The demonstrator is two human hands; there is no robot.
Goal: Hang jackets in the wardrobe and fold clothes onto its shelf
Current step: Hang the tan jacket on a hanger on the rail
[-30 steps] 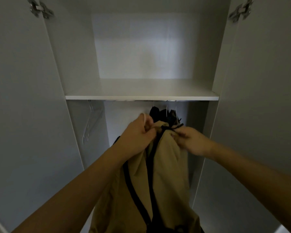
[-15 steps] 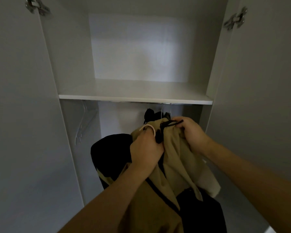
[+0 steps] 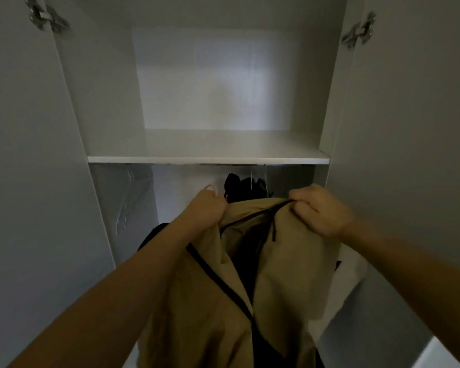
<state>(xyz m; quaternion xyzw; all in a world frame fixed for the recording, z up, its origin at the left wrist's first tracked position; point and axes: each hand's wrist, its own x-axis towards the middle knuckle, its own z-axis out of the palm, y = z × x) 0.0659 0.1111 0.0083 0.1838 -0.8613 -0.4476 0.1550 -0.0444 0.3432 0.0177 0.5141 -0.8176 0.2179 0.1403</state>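
**At home, standing inside an open wardrobe**

I am looking into a white wardrobe (image 3: 104,102), its doors swinging wide on metal hinges (image 3: 47,15). A shelf (image 3: 207,155) is spanning it, and below the shelf's front edge dark clothes (image 3: 246,187) are hanging beside a white hanger (image 3: 125,205).

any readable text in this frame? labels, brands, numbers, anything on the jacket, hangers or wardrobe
None readable.
Tan jacket, gripped by the left hand and right hand: no visible label or print.
Dark clothes on the rail: too dark to tell.
Shelf, doors and hinges: no markings visible.
White hangers at left: plain, blurred.
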